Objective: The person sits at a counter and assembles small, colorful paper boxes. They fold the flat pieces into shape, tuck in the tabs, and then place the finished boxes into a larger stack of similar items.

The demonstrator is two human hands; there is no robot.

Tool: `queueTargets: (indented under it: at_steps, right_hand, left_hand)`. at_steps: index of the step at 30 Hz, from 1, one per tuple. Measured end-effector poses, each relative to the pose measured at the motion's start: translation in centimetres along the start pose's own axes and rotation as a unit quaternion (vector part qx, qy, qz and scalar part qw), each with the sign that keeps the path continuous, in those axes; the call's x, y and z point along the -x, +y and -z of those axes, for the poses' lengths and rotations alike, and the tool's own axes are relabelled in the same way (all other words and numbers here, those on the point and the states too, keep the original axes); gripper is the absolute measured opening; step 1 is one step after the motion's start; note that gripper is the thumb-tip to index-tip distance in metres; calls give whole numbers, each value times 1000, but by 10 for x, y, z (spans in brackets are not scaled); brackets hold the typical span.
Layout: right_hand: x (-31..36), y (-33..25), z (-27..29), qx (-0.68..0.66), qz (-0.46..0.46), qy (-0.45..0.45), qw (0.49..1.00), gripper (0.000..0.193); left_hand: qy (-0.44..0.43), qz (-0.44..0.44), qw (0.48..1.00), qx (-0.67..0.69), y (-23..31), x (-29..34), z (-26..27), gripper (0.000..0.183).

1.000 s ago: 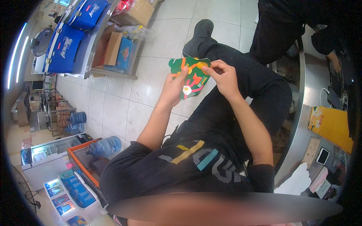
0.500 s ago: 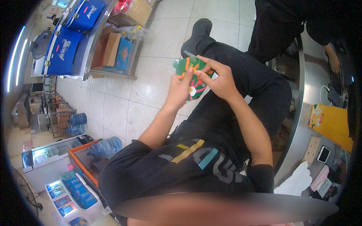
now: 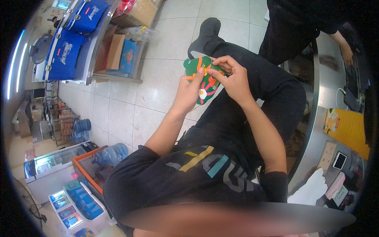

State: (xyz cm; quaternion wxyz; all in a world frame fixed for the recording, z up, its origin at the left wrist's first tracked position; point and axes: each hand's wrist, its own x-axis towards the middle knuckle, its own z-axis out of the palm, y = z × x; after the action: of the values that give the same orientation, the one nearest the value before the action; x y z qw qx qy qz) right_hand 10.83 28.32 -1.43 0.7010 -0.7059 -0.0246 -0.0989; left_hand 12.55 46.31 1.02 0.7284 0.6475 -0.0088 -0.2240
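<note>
A green piece of printed card, patterned in orange and pink with a white flower, is held up over my lap. It looks like a folded food carton, though its exact kind cannot be made out. A pale flap sticks out at its far edge. My left hand grips its left side, thumb across the printed face and the other fingers hidden behind. At the upper right edge, my right hand pinches the card between thumb and fingers.
To my right, a metal counter carries a yellow stack of cartons, a phone and white paper. Another person's hand rests there. Blue cooler bags stand on a shelf at far left. Tiled floor lies ahead.
The card has tilted slightly in my hands. My right fingers have shifted a little right along its upper edge, and the pale flap now points more to the left.
</note>
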Motion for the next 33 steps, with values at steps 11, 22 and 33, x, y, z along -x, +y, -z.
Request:
queueTargets:
  at_steps: [11, 22, 33]
  right_hand:
    - [-3, 9, 3, -245, -72, 27, 966, 23]
    - [-6, 5, 12, -297, -160, 5, 941, 18]
    - [-1, -8, 21, -147, -103, -26, 983, 18]
  left_hand:
    - [-49, 31, 990, 132, 16, -1, -5, 33]
    - [-80, 7, 992, 94, 21, -3, 0, 33]
    - [-106, -15, 993, 39, 27, -6, 10, 34]
